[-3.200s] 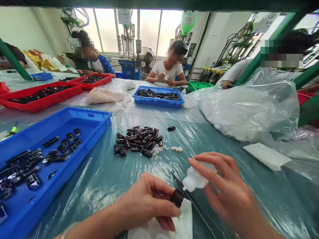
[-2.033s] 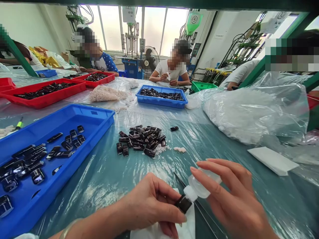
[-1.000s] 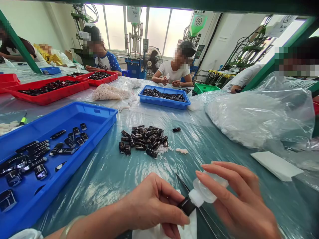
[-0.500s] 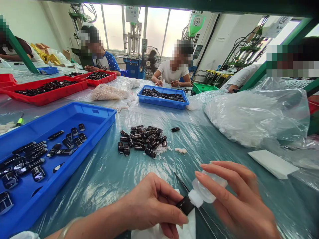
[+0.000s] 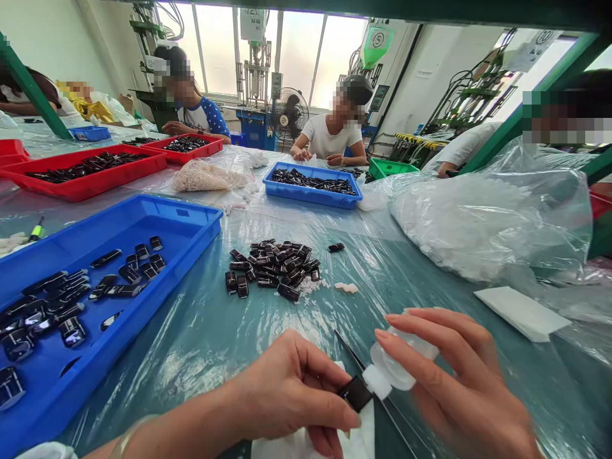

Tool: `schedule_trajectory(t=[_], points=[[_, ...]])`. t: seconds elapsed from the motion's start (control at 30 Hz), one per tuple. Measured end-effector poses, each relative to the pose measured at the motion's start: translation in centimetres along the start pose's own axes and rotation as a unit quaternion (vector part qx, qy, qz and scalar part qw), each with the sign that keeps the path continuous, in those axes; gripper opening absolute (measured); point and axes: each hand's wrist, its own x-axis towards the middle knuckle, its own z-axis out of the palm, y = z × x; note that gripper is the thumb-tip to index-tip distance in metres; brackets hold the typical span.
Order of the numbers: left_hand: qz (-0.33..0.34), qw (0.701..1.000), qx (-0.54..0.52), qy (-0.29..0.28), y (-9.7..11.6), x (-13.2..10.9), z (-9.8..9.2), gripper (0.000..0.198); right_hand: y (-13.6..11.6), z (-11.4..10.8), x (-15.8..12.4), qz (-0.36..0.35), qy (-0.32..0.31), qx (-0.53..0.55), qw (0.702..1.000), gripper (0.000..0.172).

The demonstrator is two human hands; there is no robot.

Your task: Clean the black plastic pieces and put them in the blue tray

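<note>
My left hand (image 5: 291, 392) pinches a small glossy black part (image 5: 356, 393) between thumb and fingers, low in the middle. My right hand (image 5: 459, 389) grips a small clear plastic bottle (image 5: 394, 366), its white tip touching the black part. Under both hands lie a white cloth (image 5: 354, 433) and thin black tweezers (image 5: 351, 350). A pile of black parts (image 5: 270, 266) sits on the plastic-covered table (image 5: 215, 338) beyond my hands.
A blue tray (image 5: 143, 229) with several black parts stands at the left. Farther off are red trays (image 5: 90, 182), another blue tray (image 5: 313, 191), a large clear bag of white pieces (image 5: 482, 217) and a white pad (image 5: 523, 312). Other people sit across the table.
The bottle's tip came down from above the black part onto it about two seconds ago. Both hands have held almost still since then.
</note>
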Motion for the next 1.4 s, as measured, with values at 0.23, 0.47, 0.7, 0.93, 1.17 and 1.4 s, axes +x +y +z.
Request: schedule_trajectory(t=[0.23,0.47,0.7,0.93,1.17,1.4], points=[[0.003,1.0,-0.001,-0.007,0.0,-0.1,-0.1,0.014,0.1,-0.3,-0.1,-0.014,-0.005,-0.003,1.0,0.031],[0.006,1.0,-0.003,-0.01,-0.1,-0.1,0.0,0.015,0.2,-0.4,-0.1,-0.03,-0.015,-0.013,0.999,0.03],[0.008,1.0,0.007,-0.011,-0.3,0.0,-0.2,0.016,0.3,-0.3,-0.3,-0.033,-0.015,-0.014,0.999,0.027],[0.015,1.0,0.008,-0.017,-0.3,0.0,-0.2,0.014,0.2,-0.2,-1.1,-0.013,-0.004,0.001,1.0,0.027],[0.005,1.0,0.006,-0.015,-0.2,0.0,0.0,0.013,0.4,-0.1,-1.6,-0.026,-0.018,0.008,0.999,0.031],[-0.003,1.0,0.012,-0.011,-0.1,-0.1,0.2,0.011,0.4,0.1,-2.1,-0.023,-0.02,0.012,0.999,0.033]])
